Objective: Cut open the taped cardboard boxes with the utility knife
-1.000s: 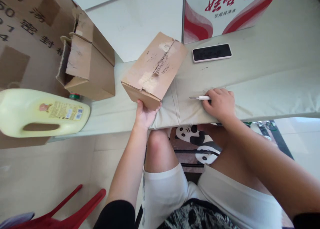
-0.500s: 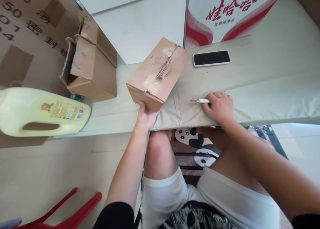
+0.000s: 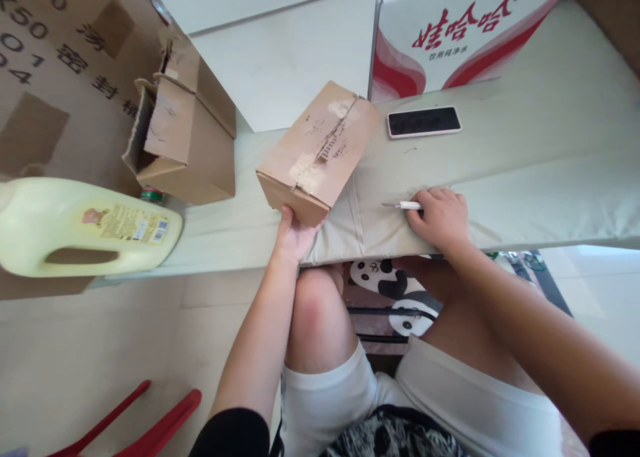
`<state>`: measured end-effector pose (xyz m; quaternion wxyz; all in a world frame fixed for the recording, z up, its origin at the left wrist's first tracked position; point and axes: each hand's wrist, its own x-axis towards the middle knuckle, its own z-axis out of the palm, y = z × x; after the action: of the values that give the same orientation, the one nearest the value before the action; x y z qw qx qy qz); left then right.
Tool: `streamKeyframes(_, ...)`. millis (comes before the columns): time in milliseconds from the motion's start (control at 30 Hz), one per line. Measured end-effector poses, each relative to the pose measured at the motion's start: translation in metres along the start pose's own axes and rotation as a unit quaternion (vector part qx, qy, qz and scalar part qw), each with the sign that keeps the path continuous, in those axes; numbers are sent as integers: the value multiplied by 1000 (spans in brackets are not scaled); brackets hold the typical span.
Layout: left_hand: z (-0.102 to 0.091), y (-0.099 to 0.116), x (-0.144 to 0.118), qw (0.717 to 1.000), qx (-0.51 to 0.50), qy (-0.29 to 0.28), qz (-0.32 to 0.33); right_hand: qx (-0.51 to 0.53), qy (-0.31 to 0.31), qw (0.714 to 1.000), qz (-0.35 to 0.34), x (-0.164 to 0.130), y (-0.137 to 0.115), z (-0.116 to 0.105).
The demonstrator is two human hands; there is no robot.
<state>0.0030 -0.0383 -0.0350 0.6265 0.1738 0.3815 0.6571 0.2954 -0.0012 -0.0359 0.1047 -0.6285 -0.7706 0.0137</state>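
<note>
The left hand (image 3: 295, 234) grips the near corner of the taped cardboard box (image 3: 320, 152) on the bench (image 3: 525, 157). To its right, the right hand (image 3: 440, 218) is closed around a small knife (image 3: 403, 205) lying flat.

A: What can't you make out here?

B: The craft knife (image 3: 403, 205): only its blade and a short white stretch show, since the right hand (image 3: 440, 218) covers the rest.

A: And at nine o'clock?

B: The yellow jug (image 3: 85, 234) is cut off by the left edge, its label print too small to read. The red-and-white carton (image 3: 450, 30) at one o'clock runs off the top.
</note>
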Motion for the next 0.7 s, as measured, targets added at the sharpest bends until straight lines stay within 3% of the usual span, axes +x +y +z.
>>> streamKeyframes(267,5,2,-2,1000,-2,25,-14,-11,-2,1000,6,0,-2,-1)
streamKeyframes(533,0,0,-2,1000,-4,-13,-2,-12,11,1000,-2,0,-1,0)
streamKeyframes(700,-1,0,1,1000,8,4,-15,-5,9,1000,-2,-1,-2,-1)
